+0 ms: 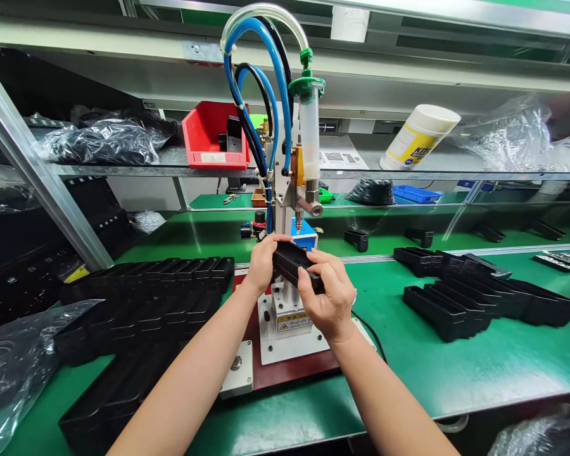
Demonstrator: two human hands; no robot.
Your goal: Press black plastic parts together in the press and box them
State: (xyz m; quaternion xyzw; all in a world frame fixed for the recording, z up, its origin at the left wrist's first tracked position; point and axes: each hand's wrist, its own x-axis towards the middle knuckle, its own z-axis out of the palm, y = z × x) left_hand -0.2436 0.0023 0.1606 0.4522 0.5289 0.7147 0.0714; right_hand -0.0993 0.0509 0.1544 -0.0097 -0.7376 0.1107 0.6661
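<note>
Between my two hands is a black plastic housing [292, 258], long and trough-shaped, its open side facing up. My left hand [262, 263] grips its left end, and my right hand [330, 288] has fingers and thumb closed on its right end. Just above the housing points the nozzle [299, 221] of a bench dispensing machine; whether they touch I cannot tell. A clear syringe barrel [310, 126] with a green cap feeds that nozzle. Below my hands stands the machine's metal base [292, 348], which carries a yellow warning label.
Rows of black housings [142, 310] cover the left of the green bench [384, 373]; more housings [475, 294] lie at right. On the shelf stand a red bin [213, 158] and a tilted white canister [420, 136]. A control box [238, 367] sits at front left of the machine.
</note>
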